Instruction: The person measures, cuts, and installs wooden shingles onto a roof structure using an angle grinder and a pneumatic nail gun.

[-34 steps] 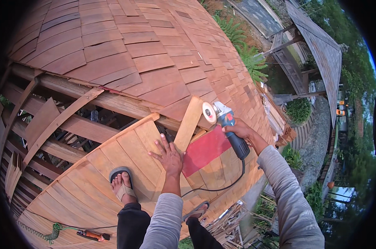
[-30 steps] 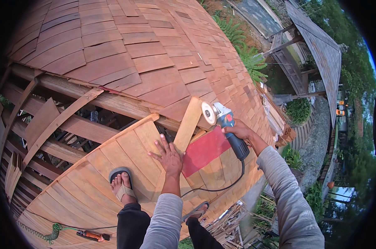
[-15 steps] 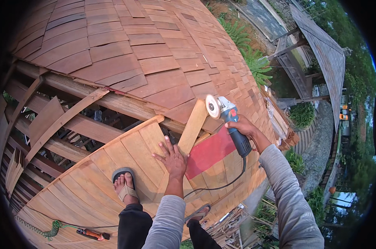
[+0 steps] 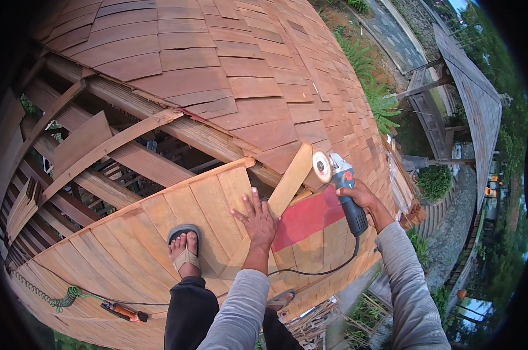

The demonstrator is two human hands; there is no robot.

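Note:
My left hand (image 4: 259, 224) lies flat, fingers spread, on the pale wooden shingles and over a narrow wooden strip (image 4: 291, 182) laid slantwise across them. My right hand (image 4: 360, 201) is wrapped round a blue and black angle grinder (image 4: 348, 195). Its pale round disc (image 4: 322, 167) stands beside the strip's far end; whether they touch I cannot tell. Under the grinder and beside my left hand lies a translucent red sheet (image 4: 308, 220). A black cord (image 4: 316, 269) runs from the grinder across the shingles behind my left wrist.
Reddish-brown shingles (image 4: 217, 64) cover the curved roof ahead. At left, an opening shows bare beams (image 4: 144, 160) and gaps. My sandalled foot (image 4: 184, 249) stands on the pale shingles. An orange tool (image 4: 124, 311) with a green coiled hose (image 4: 65, 300) lies lower left. The roof drops off at right.
The whole view has shifted, so everything sits farther right and lower. The grinder's disc has moved a little nearer along the strip, its face turned more to view. My left hand stays pressed down.

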